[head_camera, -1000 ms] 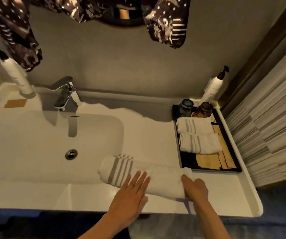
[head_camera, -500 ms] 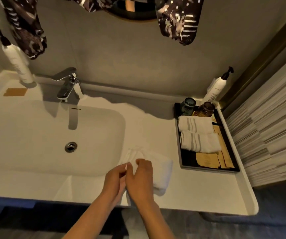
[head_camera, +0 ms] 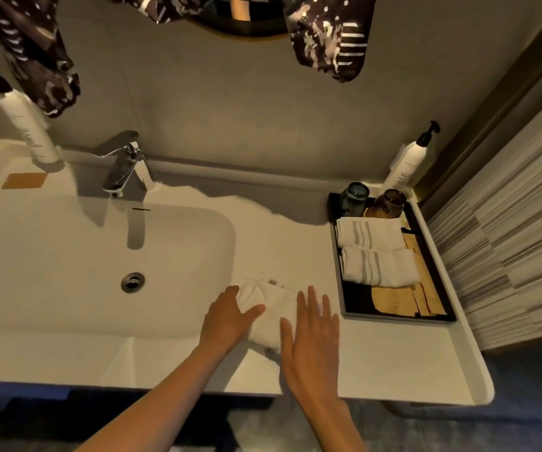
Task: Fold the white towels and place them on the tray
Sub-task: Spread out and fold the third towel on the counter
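**A:** Where is the towel being folded?

**B:** A small folded white cloth towel (head_camera: 271,308) lies on the white counter (head_camera: 393,360), between the sink basin and the tray. The left hand (head_camera: 229,316) rests on its left end, fingers curved loosely over the cloth with the thumb lying across the top. The right hand (head_camera: 312,334) lies flat over its right side, fingers spread and straight, gripping nothing.

**A:** And the tray?

**B:** A black rectangular tray (head_camera: 393,316) sits just to the right, near the right hand. Two folded white towels with grey stripes lie on it side by side, the farther towel (head_camera: 370,233) touching the nearer towel (head_camera: 379,267). Tan paper packets (head_camera: 403,300) fill the near part of the tray, in front of the towels. At its far end stand a dark blue-green cup (head_camera: 354,199) and a brown cup (head_camera: 390,202).

**A:** What else is around?

**B:** A white pump bottle (head_camera: 408,161) stands behind the tray, against the wall. To the left is the white sink basin (head_camera: 67,256) with a chrome faucet (head_camera: 126,164), and a second white pump bottle (head_camera: 28,125) in the far left corner. Dark patterned fabric (head_camera: 325,34) hangs above.
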`<state>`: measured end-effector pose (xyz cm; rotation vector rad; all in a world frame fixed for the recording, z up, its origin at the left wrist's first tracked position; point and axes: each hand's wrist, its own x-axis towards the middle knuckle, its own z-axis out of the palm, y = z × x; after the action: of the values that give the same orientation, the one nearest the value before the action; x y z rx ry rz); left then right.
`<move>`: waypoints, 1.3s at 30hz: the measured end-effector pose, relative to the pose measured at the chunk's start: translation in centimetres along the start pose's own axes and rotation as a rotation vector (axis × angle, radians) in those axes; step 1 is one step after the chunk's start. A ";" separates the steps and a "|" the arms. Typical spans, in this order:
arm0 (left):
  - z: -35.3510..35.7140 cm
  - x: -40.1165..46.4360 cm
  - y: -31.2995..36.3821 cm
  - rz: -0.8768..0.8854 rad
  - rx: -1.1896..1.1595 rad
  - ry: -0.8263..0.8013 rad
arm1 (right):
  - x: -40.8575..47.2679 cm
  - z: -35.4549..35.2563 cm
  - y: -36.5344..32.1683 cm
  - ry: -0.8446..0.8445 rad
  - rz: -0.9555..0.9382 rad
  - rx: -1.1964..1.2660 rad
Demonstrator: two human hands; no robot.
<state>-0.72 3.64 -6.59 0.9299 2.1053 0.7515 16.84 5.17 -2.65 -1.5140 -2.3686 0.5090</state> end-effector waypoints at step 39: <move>-19.1 27.7 0.8 -0.107 -0.321 0.426 | 31.9 10.4 -13.5 0.092 0.224 0.380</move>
<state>-29.05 21.75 -4.97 0.5093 2.2738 1.2742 -11.52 27.51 -4.58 -1.5849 -1.9068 0.8648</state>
